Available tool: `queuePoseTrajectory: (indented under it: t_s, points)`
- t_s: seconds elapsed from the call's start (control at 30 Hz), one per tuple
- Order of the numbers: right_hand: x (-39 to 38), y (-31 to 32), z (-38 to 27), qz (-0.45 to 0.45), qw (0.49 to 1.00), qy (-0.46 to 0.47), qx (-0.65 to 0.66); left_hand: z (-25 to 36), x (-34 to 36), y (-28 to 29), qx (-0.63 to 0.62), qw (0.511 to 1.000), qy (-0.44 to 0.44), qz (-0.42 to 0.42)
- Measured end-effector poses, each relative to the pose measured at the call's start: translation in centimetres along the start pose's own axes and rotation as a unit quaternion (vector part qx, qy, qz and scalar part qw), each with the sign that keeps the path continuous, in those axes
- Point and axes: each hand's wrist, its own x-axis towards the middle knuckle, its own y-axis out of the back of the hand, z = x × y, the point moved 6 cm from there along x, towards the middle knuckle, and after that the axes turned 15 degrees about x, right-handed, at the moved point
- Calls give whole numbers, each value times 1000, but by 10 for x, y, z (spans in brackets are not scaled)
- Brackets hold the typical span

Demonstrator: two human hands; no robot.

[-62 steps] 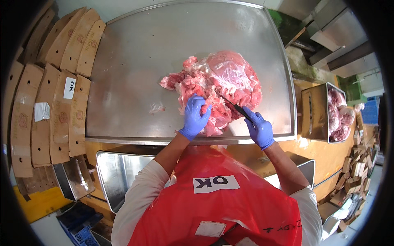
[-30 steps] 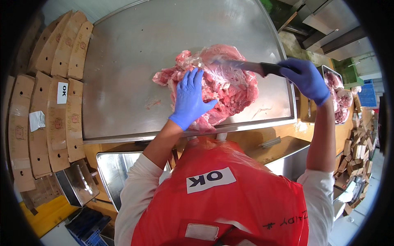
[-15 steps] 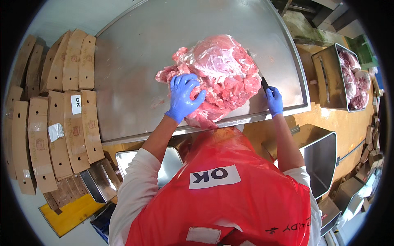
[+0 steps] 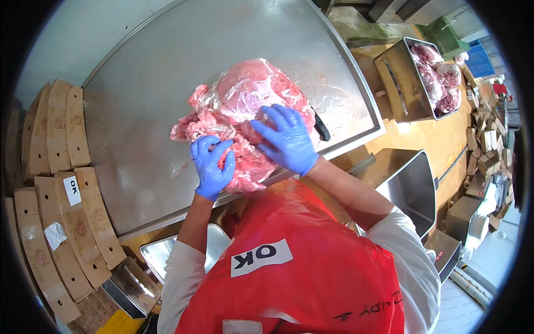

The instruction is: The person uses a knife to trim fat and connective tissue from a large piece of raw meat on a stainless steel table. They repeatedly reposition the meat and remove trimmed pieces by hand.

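A large cut of raw pink meat with white fat and membrane lies near the front edge of the steel table. Blue gloves cover both my hands. My left hand curls its fingers into the meat's near left edge and grips it. Across the meat's near right side rests my right hand, fingers stretched out and holding nothing. Just right of the meat lies a knife with a black handle; the meat and my right hand hide part of its blade.
Cardboard boxes are stacked along the left. A steel tub of meat pieces stands beyond the table's right edge. Below the table's near side are another steel tub and a steel tray. More cartons lie far right.
My right hand has let go of the knife, which now lies on the table, and has moved left onto the meat. My left hand has shifted to the meat's near edge. The view has turned somewhat.
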Motion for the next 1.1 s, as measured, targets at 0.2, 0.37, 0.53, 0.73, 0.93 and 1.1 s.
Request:
queuePoseTrajectory:
  t_s: [0.2, 0.37, 0.53, 0.73, 0.93, 1.1]
  points:
    - [-1, -33, 12, -16, 994, -42, -101, -4, -4, 1, -14, 999, -8, -28]
    - [13, -36, 11, -10, 996, -24, -83, -11, -14, -1, 3, 999, 12, -35]
    - [26, -28, 22, 17, 998, -25, -54, -10, -22, -1, 25, 999, 22, -16]
    - [45, -20, 51, 76, 995, -51, 44, -6, -28, -5, 44, 998, 47, 6]
    - [66, -8, 72, 70, 982, -144, 101, 8, -40, -14, 57, 995, 64, 45]
    - [75, -2, 86, 22, 980, -168, 100, 10, -38, -14, 43, 995, 70, 65]
